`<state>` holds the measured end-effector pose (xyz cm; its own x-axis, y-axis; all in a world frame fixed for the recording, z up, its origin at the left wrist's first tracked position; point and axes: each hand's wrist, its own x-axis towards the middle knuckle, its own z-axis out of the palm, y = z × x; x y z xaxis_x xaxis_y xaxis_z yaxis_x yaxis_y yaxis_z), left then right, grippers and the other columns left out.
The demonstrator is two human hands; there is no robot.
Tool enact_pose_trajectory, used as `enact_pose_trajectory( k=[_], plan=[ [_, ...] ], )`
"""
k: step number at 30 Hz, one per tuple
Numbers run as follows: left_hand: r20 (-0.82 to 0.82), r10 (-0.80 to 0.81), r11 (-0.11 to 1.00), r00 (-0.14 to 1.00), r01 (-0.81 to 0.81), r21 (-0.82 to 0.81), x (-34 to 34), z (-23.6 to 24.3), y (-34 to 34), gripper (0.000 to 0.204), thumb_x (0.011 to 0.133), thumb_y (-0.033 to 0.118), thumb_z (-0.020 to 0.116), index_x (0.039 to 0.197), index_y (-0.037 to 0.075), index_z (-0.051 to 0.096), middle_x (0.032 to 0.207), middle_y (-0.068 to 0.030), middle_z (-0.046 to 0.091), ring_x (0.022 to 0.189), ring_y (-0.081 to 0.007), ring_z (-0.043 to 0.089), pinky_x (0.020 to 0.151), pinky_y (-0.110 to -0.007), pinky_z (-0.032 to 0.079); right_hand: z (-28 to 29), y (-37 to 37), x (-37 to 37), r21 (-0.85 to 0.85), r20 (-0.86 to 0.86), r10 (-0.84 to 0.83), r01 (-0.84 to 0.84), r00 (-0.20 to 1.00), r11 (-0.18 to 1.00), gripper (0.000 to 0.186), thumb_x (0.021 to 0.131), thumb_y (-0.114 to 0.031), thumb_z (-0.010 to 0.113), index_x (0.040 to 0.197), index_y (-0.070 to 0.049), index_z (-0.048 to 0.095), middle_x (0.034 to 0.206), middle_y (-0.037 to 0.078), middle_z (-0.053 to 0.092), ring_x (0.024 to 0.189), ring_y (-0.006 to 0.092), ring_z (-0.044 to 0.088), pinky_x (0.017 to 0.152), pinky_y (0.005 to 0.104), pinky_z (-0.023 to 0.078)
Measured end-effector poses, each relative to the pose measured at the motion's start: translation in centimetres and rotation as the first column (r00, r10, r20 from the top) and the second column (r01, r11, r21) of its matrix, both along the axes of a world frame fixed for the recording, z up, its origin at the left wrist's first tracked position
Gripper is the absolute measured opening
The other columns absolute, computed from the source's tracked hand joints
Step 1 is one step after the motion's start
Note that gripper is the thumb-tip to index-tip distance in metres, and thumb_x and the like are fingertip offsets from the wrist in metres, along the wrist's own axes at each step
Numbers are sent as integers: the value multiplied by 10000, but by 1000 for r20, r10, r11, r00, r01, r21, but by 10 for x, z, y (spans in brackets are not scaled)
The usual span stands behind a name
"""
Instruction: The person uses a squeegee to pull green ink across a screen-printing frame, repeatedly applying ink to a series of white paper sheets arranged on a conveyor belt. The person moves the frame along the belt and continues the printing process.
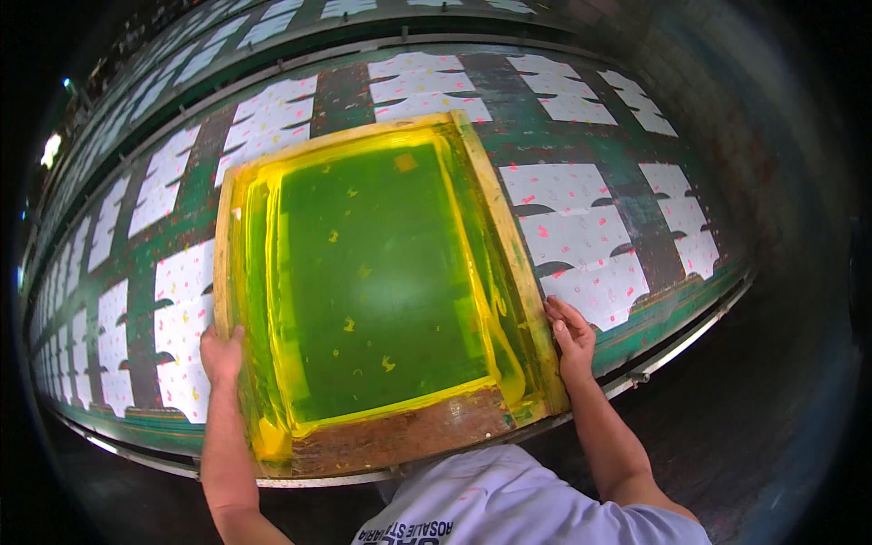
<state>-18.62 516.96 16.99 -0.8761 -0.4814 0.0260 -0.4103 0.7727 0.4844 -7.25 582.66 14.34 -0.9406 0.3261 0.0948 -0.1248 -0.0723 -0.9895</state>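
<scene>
holding a rectangular wooden frame [502, 218], both hands [223, 354] [574, 352] flank its smooth, yellow-streaked green panel [386, 282].

Green mesh [391, 245] mid-picture, dotted with small yellow motifs [349, 324] and bordered by bright yellow streaks; tan wooden frame [500, 213], brown strip [409, 429] lower centre. White pieces [568, 236], speckled pink, at right. Green table [345, 107], dark-brown bands. Pale lavender shirt [481, 500], bottom.

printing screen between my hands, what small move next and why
I'd probably curl the right hand more firmly onto the printing screen before shifting it: that hand looks only loosely bent at the right edge, while the left hand appears to grip the opposite side.
</scene>
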Motion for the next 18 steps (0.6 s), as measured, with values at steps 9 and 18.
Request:
enact_pose_trajectory(
  k=[9,18],
  plan=[
    [-72,5,985,997,8,174,-1,-11,-12,363,913,192,891,1122,-72,758,1073,-233,813,976,-367,777,928,-455,589,46,-3,2,-271,150,112,-68,982,960,702,1078,-366,741,1593,72,551,1599,207,626,1344,299,687,1182,450,518],
    [33,9,992,999,-13,127,-19,-11,-29,299,849,136,917,981,-57,731,920,-134,748,824,-243,640,797,-404,534,94,32,-15,-74,80,186,-181,979,981,828,1043,-464,755,1671,9,492,1639,173,589,1315,240,641,1159,397,496]
  ],
)
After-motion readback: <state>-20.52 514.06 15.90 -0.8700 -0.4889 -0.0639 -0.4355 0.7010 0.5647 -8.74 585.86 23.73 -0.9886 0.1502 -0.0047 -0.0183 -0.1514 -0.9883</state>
